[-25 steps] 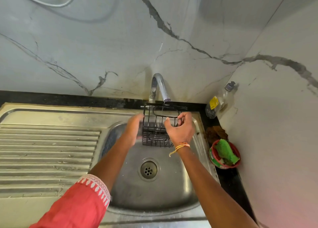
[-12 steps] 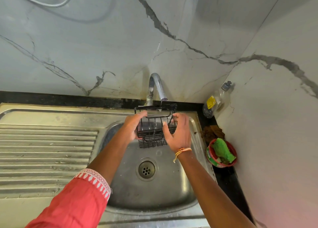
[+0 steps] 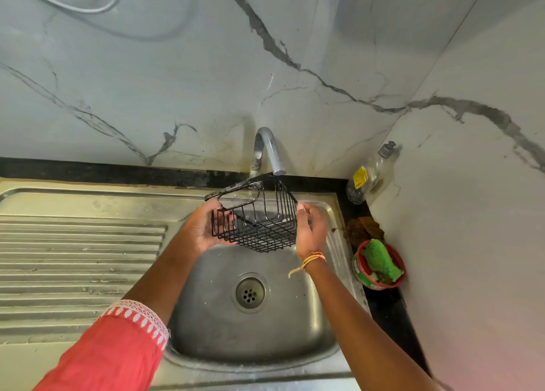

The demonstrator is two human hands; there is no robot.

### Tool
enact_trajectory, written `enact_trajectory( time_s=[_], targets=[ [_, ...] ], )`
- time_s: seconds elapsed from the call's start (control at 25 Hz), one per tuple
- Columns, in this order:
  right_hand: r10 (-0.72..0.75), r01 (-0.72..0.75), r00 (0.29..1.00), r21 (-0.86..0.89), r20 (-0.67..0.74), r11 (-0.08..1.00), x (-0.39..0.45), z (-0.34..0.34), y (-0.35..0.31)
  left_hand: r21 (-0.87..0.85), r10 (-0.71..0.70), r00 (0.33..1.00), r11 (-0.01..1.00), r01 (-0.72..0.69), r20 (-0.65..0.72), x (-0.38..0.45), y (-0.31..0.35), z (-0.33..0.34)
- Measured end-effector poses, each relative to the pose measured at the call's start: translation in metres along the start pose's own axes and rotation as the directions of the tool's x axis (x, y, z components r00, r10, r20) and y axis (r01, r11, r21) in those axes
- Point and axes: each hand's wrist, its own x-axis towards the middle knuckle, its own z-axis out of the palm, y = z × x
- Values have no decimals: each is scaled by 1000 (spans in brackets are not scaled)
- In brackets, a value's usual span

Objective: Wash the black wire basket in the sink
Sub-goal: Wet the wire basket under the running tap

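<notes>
- A red sleeve [image 3: 118, 352] with white lace trim covers the left forearm nearest the camera.
- The sink [image 3: 206, 325] bowl and its drain [image 3: 250, 292] lie below both hands.
- The left hand [image 3: 203, 231] is cupped open, palm against the left side of the black wire basket [image 3: 259, 225].
- The right hand [image 3: 311, 231], fingers straight and together, presses the basket's right side; a thread band circles its wrist.
- The basket is held between the hands, tilted, just under the tap [image 3: 269, 151].
- Right of the right hand, on the worktop [image 3: 386, 308], sit a red tub [image 3: 379, 265] and a clear bottle [image 3: 371, 174]; its yellow label is unreadable.

blk basket [image 3: 259, 222], red sleeve [image 3: 118, 358], grn sponge [image 3: 380, 261]
</notes>
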Motion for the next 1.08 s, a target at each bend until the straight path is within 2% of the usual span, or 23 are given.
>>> enact_trajectory(
  time_s=[0.12,0.2,0.32,0.4,0.52,0.64,0.72,0.8,0.88,0.96,1.08],
  targets=[
    [54,-58,997,-76,-50,995,4,-6,6,-60,2,998,998,1,58,3,-2,-3],
    [163,-173,982,-114,-94,978,11,-9,7,-104,-5,997,994,14,81,4,-6,-5],
    [375,-374,927,145,22,916,21,-11,0,-182,-50,997,981,60,61,5,-20,-6],
    [422,-424,905,193,55,885,28,-15,-6,-264,-70,997,961,77,37,5,-31,-8],
    [387,-398,916,135,103,907,32,-21,-19,-336,-62,998,940,59,1,5,-40,-15],
    [377,-401,898,70,225,913,34,-18,-39,-423,-158,983,900,106,-90,6,-43,-21],
    [331,-344,915,20,230,939,29,-10,-53,-388,-246,953,907,163,-175,8,-44,-21],
    [280,-281,944,-20,177,960,26,-1,-68,-361,-330,911,904,229,-248,4,-42,-16],
    [221,-216,961,-49,166,975,25,4,-78,-361,-384,880,891,274,-281,0,-40,-14],
    [181,-166,961,-89,207,982,27,4,-82,-334,-418,855,888,315,-307,0,-41,-15],
    [83,-14,958,-244,274,970,19,4,-78,-276,-451,857,881,384,-248,1,-38,-15]
  ],
)
